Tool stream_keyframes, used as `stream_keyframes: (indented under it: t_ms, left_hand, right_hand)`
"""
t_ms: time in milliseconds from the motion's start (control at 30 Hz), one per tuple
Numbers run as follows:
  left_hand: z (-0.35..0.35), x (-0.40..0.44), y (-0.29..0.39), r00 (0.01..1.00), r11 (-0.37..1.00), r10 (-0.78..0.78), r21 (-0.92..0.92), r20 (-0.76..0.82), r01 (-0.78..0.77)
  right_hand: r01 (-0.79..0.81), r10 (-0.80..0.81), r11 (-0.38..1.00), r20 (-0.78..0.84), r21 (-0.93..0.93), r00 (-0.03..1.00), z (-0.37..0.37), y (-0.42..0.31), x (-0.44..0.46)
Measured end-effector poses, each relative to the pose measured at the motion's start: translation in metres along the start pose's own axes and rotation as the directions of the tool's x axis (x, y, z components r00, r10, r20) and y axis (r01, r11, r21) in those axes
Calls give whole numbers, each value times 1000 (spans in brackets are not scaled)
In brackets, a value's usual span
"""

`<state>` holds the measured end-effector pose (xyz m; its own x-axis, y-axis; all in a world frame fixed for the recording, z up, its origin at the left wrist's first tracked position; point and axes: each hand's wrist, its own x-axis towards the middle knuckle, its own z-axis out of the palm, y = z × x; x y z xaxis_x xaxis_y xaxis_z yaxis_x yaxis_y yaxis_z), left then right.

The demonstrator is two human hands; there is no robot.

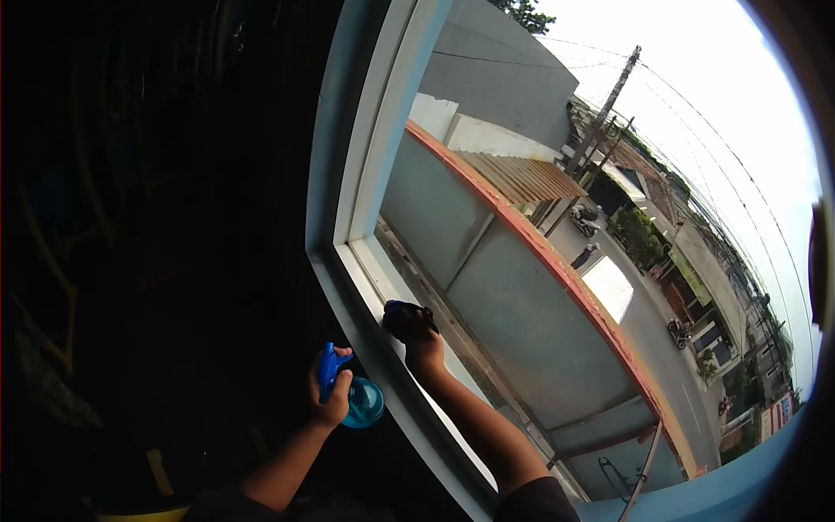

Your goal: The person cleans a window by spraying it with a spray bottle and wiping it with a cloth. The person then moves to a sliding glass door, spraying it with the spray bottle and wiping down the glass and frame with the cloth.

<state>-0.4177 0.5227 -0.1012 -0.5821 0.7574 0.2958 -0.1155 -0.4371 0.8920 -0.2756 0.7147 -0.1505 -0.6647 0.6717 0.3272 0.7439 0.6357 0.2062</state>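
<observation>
My left hand is wrapped around a spray bottle with a blue trigger head and a see-through teal body. It is held tilted, just inside the window frame. Farther up, my right hand presses a dark cloth against the pale lower rail of the window frame. The cloth bunches over the fingers and hides most of them.
Beyond the window, a grey wall with a red top edge runs alongside. Past it lie a street with motorcycles, houses and a utility pole. To the left, the room is very dark, with faint yellow shapes.
</observation>
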Motion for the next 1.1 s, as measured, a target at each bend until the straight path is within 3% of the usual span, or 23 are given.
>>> stream_keyframes:
  t_ms: [33, 67, 133, 267, 300, 367, 433, 467, 500, 533, 567, 600, 633, 667, 733, 800, 867, 933, 967, 1000, 1033, 1067, 1100]
  left_hand:
    - [1, -8, 2, 1000, 1000, 7, 20, -1, -7]
    - [4, -17, 3, 1000, 999, 27, 36, -2, -27]
    - [11, -32, 0, 997, 997, 82, 10, -5, -82]
    - [36, -63, 0, 999, 997, 46, -63, -10, -47]
    - [41, -64, -13, 995, 987, 98, -125, -28, -100]
    - [49, -65, -15, 995, 987, 91, -131, -30, -94]
    - [53, -61, -15, 999, 991, 44, -125, 2, -43]
    - [56, -58, -11, 1000, 990, 2, -142, 3, -2]
    - [59, -56, 3, 1000, 992, 14, -125, 22, -11]
    - [63, -53, 18, 1000, 993, 18, -120, 17, -16]
    - [65, -46, 29, 1000, 991, 3, -135, -1, -3]
    - [61, -40, 37, 1000, 990, -17, -142, -14, 15]
    - [53, -32, 43, 999, 994, -18, -104, 32, 21]
    - [50, -26, 58, 997, 997, -3, -81, 71, 9]
    - [42, -16, 60, 994, 992, 70, -107, 89, -60]
    - [40, -9, 59, 987, 990, 106, -102, 123, -94]
    - [39, -5, 46, 978, 985, 146, -109, 152, -130]
    - [39, -6, 40, 976, 988, 132, -103, 176, -115]
    - [37, -6, 33, 967, 985, 164, -82, 196, -151]
    - [40, -11, 30, 974, 980, 172, -125, 145, -154]
    - [40, -12, 40, 977, 991, 119, -82, 178, -105]
    - [38, -10, 49, 976, 997, 69, -39, 206, -63]
    - [35, -10, 46, 976, 998, 61, -33, 208, -56]
  right_hand:
    - [87, -107, 954, -56, -286, 993, -22, 11, 15]
    - [139, -223, 817, -85, -560, 971, -53, 26, 35]
    - [123, -170, 893, -71, -434, 983, -167, 53, 79]
    - [27, -329, 774, -365, -633, 871, -421, 100, 121]
    - [20, -432, 795, -543, -606, 720, -470, 117, 126]
    - [-75, -426, 711, -513, -699, 745, -567, 138, 140]
    - [-61, -716, 589, -555, -806, 423, -639, 186, 149]
    - [-239, -702, 489, -541, -839, 464, -675, 192, 140]
    - [-132, -870, 394, -415, -910, 268, -719, 201, 125]
    - [-216, -721, 499, -540, -839, 434, -750, 208, 114]
    - [-357, -333, 643, -667, -678, 667, -769, 167, 92]
    - [-401, -643, 454, -603, -796, 472, -782, 190, 96]
    - [-568, -344, 443, -717, -693, 607, -805, 180, 94]
    - [-593, -269, 485, -755, -643, 598, -814, 184, 95]
    - [-547, -542, 461, -710, -699, 450, -798, 203, 106]
    - [-529, -268, 607, -779, -593, 567, -738, 153, 112]
    - [-398, -250, 713, -740, -577, 625, -663, 196, 135]
    - [-149, -331, 859, -754, -490, 567, -538, 140, 125]
    - [-64, -362, 856, -683, -513, 634, -487, 112, 110]
    - [-112, -135, 929, -604, -354, 786, -426, 89, 98]
    - [-127, -17, 920, -362, -371, 932, -372, 70, 82]
    - [-129, 60, 933, -207, -335, 976, -293, 64, 67]
    - [-37, -16, 921, -133, -389, 991, -224, 51, 38]
